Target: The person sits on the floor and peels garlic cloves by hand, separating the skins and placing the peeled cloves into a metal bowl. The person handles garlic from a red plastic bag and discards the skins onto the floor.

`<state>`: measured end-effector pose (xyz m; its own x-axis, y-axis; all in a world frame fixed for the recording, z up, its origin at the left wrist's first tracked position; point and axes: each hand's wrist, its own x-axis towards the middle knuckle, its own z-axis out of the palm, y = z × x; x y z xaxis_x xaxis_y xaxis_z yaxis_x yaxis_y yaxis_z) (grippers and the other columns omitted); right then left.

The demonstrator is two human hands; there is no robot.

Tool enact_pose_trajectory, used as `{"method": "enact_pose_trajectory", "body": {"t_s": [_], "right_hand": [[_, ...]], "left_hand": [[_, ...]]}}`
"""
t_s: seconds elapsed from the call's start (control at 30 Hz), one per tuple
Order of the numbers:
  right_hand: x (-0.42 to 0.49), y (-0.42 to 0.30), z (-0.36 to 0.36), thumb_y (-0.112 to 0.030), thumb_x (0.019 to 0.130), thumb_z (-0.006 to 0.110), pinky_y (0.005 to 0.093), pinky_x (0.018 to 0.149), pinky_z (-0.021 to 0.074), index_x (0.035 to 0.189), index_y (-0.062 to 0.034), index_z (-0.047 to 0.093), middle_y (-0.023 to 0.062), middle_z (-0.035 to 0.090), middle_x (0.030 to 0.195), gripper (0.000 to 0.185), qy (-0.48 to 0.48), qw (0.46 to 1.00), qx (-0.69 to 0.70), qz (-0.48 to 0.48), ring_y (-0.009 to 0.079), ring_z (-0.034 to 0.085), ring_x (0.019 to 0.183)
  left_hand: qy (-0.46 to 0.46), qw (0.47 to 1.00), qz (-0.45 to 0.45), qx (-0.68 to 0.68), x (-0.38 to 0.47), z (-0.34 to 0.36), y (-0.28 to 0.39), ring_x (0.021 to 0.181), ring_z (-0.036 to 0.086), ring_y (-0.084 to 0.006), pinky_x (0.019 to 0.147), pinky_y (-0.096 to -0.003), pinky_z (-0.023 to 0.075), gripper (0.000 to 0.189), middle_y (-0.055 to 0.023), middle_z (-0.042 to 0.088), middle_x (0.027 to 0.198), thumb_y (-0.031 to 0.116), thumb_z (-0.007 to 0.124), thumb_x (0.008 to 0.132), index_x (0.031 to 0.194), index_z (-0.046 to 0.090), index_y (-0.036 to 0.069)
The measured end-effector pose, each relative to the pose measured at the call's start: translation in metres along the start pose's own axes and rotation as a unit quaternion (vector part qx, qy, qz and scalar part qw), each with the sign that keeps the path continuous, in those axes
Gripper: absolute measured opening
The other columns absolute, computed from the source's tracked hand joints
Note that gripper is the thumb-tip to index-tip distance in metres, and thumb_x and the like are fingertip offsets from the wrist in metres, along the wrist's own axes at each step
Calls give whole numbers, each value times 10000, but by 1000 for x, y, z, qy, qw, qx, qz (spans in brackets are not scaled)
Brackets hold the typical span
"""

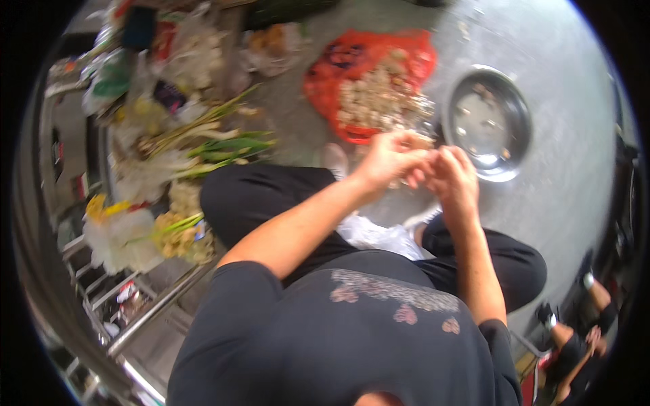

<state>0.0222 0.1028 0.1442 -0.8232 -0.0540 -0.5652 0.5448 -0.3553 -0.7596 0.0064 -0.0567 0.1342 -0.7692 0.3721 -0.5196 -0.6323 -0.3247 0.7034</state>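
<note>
My left hand and my right hand meet in front of me, above the floor, with their fingertips together. Anything small pinched between them is blurred and covered by the fingers. Just beyond my left hand lies a red mesh bag, spread on the floor under a heap of whitish garlic. A round stainless steel basin stands to the right of the heap, past my right hand. Several small pale pieces lie in its bottom. A white plastic bag is between my legs, below my hands.
Green onions lie at my left among plastic bags of produce. A metal rack runs along the left side. At the far right, another person's legs and hands are visible. The floor is grey.
</note>
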Motion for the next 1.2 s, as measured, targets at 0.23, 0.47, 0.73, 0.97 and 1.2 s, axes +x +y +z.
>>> {"method": "enact_pose_trajectory", "body": {"t_s": [0.23, 0.47, 0.73, 0.97, 1.2], "right_hand": [[8, 6, -9, -422, 953, 531, 298, 525, 423, 846, -2, 570, 32, 546, 651, 436, -52, 971, -223, -62, 135, 519, 564], [9, 20, -11, -340, 971, 483, 376, 669, 479, 1020, -5, 591, 208, 639, 809, 355, -31, 903, -400, -153, 293, 654, 746], [1, 20, -2, -319, 1001, 417, 463, 603, 402, 907, 15, 533, 253, 553, 773, 365, 39, 845, -499, -188, 490, 504, 750], [-8, 24, 12, -345, 1017, 404, 326, 561, 387, 841, 3, 502, 101, 468, 646, 402, 25, 923, -338, -180, 183, 435, 597], [-14, 30, 16, -321, 1019, 411, 299, 519, 327, 791, -19, 426, 39, 391, 628, 378, 17, 918, -329, -222, 118, 357, 585]], "left_hand": [[-24, 997, -17, 76, -3, 6, -2, 592, 522, -64, 521, -197, 429, 328, 2, 578, 756, 129, 520, 928, 1233, 544, 11], [-12, 971, 98, 218, 7, -1, -29, 646, 490, -49, 570, -216, 415, 332, 6, 565, 855, 129, 507, 933, 1246, 512, 20], [97, 929, 116, 338, -2, 11, -38, 725, 579, -262, 659, -404, 434, 384, -181, 552, 751, 373, 466, 981, 912, 496, -3], [134, 933, 184, 277, -1, 16, -50, 688, 549, -293, 641, -394, 430, 379, -173, 540, 736, 322, 417, 1003, 850, 517, -10], [141, 922, 230, 277, -5, 16, -48, 697, 580, -312, 634, -378, 446, 359, -166, 576, 739, 277, 401, 1005, 861, 561, -11]]}}
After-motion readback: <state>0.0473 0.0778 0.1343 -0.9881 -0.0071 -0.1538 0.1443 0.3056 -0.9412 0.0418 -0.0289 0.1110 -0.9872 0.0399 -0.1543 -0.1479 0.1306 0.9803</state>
